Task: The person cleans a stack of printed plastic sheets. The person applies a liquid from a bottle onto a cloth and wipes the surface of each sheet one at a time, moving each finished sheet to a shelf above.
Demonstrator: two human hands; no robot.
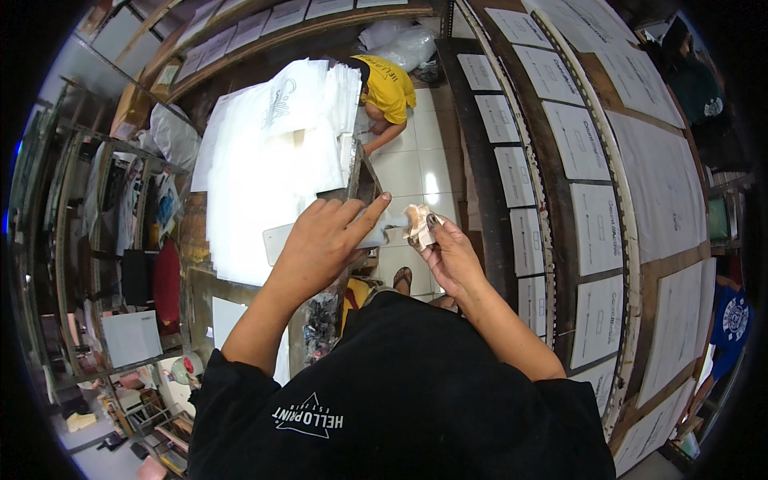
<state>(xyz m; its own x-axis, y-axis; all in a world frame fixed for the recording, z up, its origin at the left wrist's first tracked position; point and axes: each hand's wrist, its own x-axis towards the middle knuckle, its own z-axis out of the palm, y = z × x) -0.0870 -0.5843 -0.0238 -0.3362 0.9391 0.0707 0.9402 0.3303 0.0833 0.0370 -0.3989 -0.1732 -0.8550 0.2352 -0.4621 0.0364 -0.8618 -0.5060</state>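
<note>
My left hand point(324, 240) is closed around a pale, translucent, bottle-like object point(376, 234), its index finger stretched out along the top. What kind of object it is I cannot tell, since my palm and fingers cover most of it. A crumpled white cloth or tissue point(419, 228) with brownish stains is pinched in my right hand point(450, 258), close to the object's right end. Dark smudges mark the right fingertips. Left of my hands, a tall pile of large white sheets point(248, 188) lies on a table; the top sheet carries dark lettering.
Wooden racks point(596, 144) on the right bear rows of printed white sheets point(598, 228). A person in a yellow shirt point(388, 90) bends down beyond the pile. Pale floor tiles point(428, 164) run between table and racks. Metal shelving point(76, 240) stands left; another person in blue point(730, 316) is far right.
</note>
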